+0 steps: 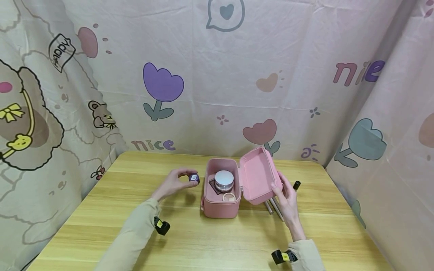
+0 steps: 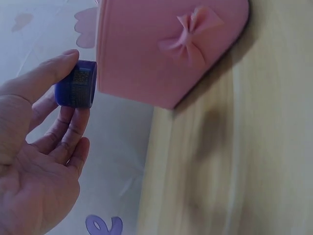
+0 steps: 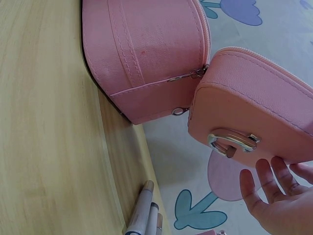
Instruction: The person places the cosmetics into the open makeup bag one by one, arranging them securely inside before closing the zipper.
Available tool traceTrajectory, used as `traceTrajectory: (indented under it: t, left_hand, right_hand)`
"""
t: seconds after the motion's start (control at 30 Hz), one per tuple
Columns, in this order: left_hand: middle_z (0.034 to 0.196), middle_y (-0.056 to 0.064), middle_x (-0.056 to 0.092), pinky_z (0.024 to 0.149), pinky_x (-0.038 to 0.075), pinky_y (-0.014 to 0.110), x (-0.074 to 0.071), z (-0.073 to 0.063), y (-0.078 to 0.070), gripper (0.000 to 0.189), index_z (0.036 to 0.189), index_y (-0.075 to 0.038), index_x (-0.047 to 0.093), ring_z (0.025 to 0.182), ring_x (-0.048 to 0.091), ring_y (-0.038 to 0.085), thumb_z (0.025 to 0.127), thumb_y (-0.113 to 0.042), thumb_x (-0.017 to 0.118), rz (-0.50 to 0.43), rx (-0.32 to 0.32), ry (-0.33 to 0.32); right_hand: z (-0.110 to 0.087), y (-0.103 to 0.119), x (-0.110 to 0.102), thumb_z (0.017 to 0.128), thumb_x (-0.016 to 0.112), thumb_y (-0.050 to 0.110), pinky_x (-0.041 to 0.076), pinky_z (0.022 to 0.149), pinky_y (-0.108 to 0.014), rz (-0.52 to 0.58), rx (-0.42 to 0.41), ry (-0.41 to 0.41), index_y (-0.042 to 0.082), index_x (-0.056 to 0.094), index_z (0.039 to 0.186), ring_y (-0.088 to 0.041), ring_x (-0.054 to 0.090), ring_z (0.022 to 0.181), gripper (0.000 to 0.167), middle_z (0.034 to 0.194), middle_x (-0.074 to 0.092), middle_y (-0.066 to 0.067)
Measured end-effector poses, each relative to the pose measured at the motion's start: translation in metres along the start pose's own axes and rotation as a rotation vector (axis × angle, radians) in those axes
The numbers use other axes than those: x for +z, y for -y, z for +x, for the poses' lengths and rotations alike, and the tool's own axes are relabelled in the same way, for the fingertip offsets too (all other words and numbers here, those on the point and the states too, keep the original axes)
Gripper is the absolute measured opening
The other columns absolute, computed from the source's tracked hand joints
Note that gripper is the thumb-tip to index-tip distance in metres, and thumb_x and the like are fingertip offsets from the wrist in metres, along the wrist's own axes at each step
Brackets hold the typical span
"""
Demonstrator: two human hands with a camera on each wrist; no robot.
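Between thumb and fingers, my left hand [image 1: 174, 183] pinches a small dark blue jar [image 2: 76, 85] with a printed label. It is held just left of a pink cosmetic case [image 1: 220, 210], above the table. The case stands unzipped, its lid [image 1: 259, 175] swung out to the right. My right hand [image 1: 286, 197] holds the lid's outer edge, thumb at the rim and fingers against its outside. Inside the case are a round silver-lidded jar [image 1: 224, 178], a dark flat square [image 1: 213, 186] partly under it, and a small round cream-coloured item [image 1: 228, 197].
Several slim tubes [image 3: 142, 213] lie on the wooden table [image 1: 183, 244] by the lid, partly hidden by it and my right hand. A black-ended item [image 1: 296, 185] shows beyond that hand. A patterned curtain [image 1: 210, 86] rises behind the table.
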State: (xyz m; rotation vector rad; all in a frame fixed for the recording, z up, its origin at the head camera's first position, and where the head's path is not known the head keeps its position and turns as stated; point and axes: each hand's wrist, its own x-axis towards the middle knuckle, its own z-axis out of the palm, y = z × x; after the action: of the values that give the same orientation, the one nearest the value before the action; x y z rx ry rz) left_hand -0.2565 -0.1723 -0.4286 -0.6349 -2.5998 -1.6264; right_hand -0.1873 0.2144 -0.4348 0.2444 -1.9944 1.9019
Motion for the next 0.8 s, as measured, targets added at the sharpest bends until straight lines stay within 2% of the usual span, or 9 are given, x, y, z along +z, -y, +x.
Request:
traceTrajectory:
  t: [0.13,0.23,0.43,0.6,0.8]
  left_hand:
    - [0.118,0.015,0.072,0.114,0.04,0.064,0.004,0.005,-0.008,0.047,0.124,-0.003,0.068,0.12,0.062,0.037,0.082,-0.017,0.082,0.004,0.041,-0.004]
    - [0.117,0.014,0.072,0.113,0.042,0.061,0.008,0.01,-0.016,0.047,0.124,-0.003,0.068,0.116,0.063,0.032,0.083,-0.019,0.082,0.022,0.075,0.008]
    - [0.118,0.01,0.072,0.114,0.043,0.058,0.019,0.019,-0.03,0.047,0.125,-0.005,0.069,0.117,0.063,0.028,0.083,-0.021,0.082,0.064,0.094,0.047]
    - [0.118,0.008,0.072,0.11,0.046,0.055,0.031,0.026,-0.037,0.044,0.122,-0.008,0.07,0.116,0.062,0.027,0.082,-0.021,0.083,0.133,0.106,0.073]
    - [0.122,0.012,0.07,0.106,0.048,0.052,0.044,0.033,-0.045,0.045,0.122,-0.005,0.07,0.114,0.06,0.028,0.08,-0.017,0.083,0.176,0.108,0.128]
  right_hand:
    - [0.0,0.0,0.0,0.1,0.053,0.005,0.053,0.094,-0.011,-0.003,-0.001,-0.002,0.0,0.04,0.152,0.002,0.059,0.116,0.053,0.137,0.053,0.0]
    - [0.0,0.0,0.001,0.1,0.053,0.005,0.052,0.094,-0.01,-0.003,0.0,-0.003,0.0,0.039,0.152,0.003,0.058,0.116,0.054,0.141,0.051,-0.008]
    - [0.0,0.0,0.0,0.101,0.053,0.005,0.052,0.094,-0.009,-0.004,0.003,0.003,-0.001,0.038,0.152,0.004,0.057,0.117,0.054,0.147,0.047,-0.019]
    - [0.0,0.0,0.0,0.101,0.053,0.006,0.053,0.093,-0.01,-0.012,0.009,-0.005,-0.001,0.039,0.152,0.003,0.058,0.116,0.054,0.143,0.05,-0.014]
    - [-0.001,0.001,0.0,0.101,0.053,0.007,0.052,0.094,-0.009,-0.015,0.015,-0.007,0.0,0.039,0.152,0.003,0.058,0.116,0.054,0.142,0.051,-0.009]
